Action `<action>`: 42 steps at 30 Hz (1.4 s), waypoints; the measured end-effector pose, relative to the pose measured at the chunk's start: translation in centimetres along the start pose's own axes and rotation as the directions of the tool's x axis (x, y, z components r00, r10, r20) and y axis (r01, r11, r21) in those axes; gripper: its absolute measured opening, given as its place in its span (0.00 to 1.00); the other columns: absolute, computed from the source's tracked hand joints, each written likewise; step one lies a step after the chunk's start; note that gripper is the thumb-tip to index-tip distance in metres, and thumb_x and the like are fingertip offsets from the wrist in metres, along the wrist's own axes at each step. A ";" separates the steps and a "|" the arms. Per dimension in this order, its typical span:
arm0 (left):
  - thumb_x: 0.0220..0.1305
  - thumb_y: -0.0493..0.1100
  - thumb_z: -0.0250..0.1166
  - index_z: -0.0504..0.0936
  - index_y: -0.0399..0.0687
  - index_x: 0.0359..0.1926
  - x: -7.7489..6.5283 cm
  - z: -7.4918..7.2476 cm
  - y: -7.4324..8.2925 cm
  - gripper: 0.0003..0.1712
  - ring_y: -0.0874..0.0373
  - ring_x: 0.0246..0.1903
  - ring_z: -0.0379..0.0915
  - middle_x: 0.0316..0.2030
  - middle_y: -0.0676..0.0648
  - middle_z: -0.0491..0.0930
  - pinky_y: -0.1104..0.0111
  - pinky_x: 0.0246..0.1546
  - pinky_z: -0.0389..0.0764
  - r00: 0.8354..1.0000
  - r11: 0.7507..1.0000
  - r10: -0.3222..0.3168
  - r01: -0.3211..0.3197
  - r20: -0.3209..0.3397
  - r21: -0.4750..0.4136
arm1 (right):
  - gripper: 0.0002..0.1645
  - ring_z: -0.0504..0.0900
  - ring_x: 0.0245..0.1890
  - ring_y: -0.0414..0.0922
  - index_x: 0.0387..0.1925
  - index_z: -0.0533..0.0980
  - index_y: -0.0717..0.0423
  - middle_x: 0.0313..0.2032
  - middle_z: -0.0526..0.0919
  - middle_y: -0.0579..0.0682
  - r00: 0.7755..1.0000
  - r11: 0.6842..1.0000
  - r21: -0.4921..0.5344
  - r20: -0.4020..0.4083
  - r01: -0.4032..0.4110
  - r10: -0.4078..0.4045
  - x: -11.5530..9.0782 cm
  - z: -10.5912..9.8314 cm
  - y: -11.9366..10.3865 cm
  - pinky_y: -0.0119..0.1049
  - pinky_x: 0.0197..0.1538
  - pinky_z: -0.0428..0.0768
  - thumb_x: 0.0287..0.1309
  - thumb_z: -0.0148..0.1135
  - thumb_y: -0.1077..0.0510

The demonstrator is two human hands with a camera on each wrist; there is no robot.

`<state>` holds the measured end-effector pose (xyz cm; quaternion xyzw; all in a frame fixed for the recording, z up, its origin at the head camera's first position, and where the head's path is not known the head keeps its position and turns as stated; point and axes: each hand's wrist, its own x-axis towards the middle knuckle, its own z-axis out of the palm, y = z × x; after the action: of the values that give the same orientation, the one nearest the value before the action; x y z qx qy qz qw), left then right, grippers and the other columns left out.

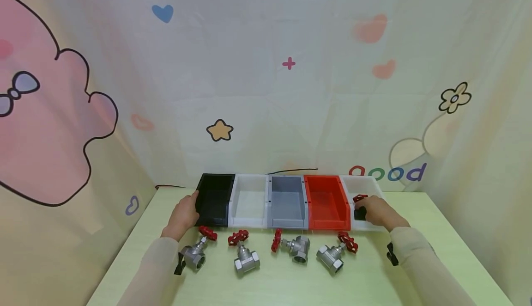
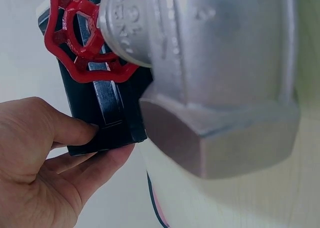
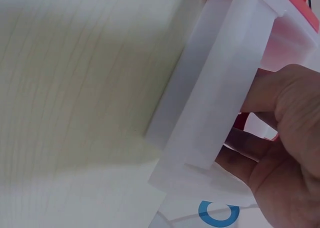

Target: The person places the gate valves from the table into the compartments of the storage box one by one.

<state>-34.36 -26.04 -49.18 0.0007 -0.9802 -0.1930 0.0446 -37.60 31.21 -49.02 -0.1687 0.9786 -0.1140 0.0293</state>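
Note:
My left hand [image 1: 183,213] grips the left wall of the black bin [image 1: 215,199]. In the left wrist view, the thumb lies on the wall's upper side with fingers beneath. A metal valve with a red handwheel [image 2: 82,35] looms in front there. My right hand [image 1: 379,211] reaches into the right-hand white bin [image 1: 363,184]. Its fingers are round a valve with a red handwheel [image 1: 359,198]; a dark part [image 1: 360,213] shows below the wheel. In the right wrist view, the bin's wall hides the fingertips, and only a bit of red [image 3: 241,121] shows between thumb and fingers.
Joined to these in one row are another white bin [image 1: 250,202], a grey bin [image 1: 287,199] and a red bin [image 1: 327,199]. Several red-wheeled valves lie before the row, including one valve [image 1: 247,260] and another valve [image 1: 298,249]. A patterned curtain [image 1: 266,88] hangs behind the table.

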 end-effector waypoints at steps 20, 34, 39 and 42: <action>0.56 0.28 0.62 0.59 0.32 0.72 -0.1 0.0 0.2 0.42 0.47 0.35 0.75 0.56 0.29 0.74 0.52 0.41 0.79 1.000 1.000 -0.009 0.009 0.007 -0.008 | 0.21 0.82 0.46 0.57 0.52 0.80 0.60 0.47 0.86 0.59 0.993 0.998 -0.045 -0.106 0.038 -0.042 -1.2 -2.8 -1.9 0.58 0.53 0.80 0.55 0.65 0.67; 0.56 0.28 0.62 0.59 0.31 0.72 -0.2 -0.2 0.2 0.42 0.44 0.40 0.77 0.56 0.28 0.74 0.49 0.45 0.80 1.000 1.000 -0.001 0.001 0.009 -0.005 | 0.24 0.84 0.46 0.56 0.56 0.79 0.55 0.48 0.86 0.54 0.973 0.994 -0.081 -0.214 0.071 -0.087 -3.8 -5.2 -5.1 0.51 0.47 0.84 0.56 0.68 0.61; 0.56 0.28 0.62 0.59 0.31 0.72 -0.2 -0.2 0.2 0.42 0.43 0.42 0.77 0.56 0.28 0.74 0.48 0.47 0.79 1.000 1.000 -0.003 0.003 0.009 -0.005 | 0.26 0.84 0.43 0.58 0.57 0.79 0.56 0.52 0.84 0.60 0.961 0.989 -0.143 -0.266 0.035 -0.073 -4.7 -6.6 -6.7 0.50 0.40 0.85 0.54 0.69 0.59; 0.56 0.28 0.62 0.59 0.31 0.72 -0.1 -0.1 0.2 0.42 0.44 0.41 0.76 0.56 0.28 0.74 0.48 0.47 0.79 1.000 1.000 -0.002 0.002 0.008 -0.003 | 0.26 0.84 0.43 0.58 0.57 0.78 0.56 0.54 0.82 0.62 0.960 0.988 -0.152 -0.273 0.023 -0.064 -5.3 -7.3 -7.5 0.49 0.38 0.85 0.55 0.69 0.59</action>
<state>-34.21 -25.88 -49.03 0.0007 -0.9801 -0.1945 0.0405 -30.90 27.63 -40.09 -0.1742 0.9749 -0.0643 -0.1229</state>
